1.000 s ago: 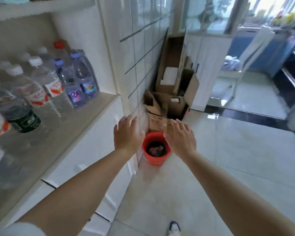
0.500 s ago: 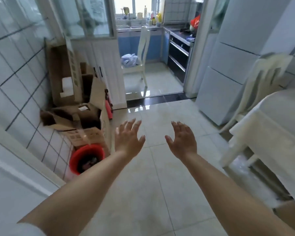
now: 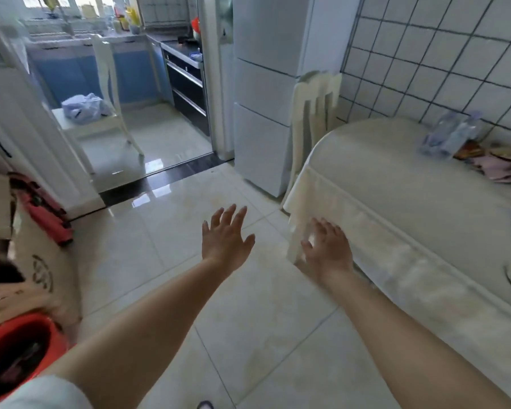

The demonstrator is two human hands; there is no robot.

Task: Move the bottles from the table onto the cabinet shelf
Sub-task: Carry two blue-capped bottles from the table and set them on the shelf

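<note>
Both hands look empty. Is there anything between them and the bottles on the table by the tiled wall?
Nothing visible blocks the way. The bottles lie at the far side of the table against the tiled wall, with bare tablecloth between them and the right hand. The left hand is over open floor. Both hands are empty.

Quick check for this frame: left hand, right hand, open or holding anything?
Left hand: open, fingers spread, holding nothing.
Right hand: open, fingers spread, holding nothing, in front of the tablecloth edge.
</note>
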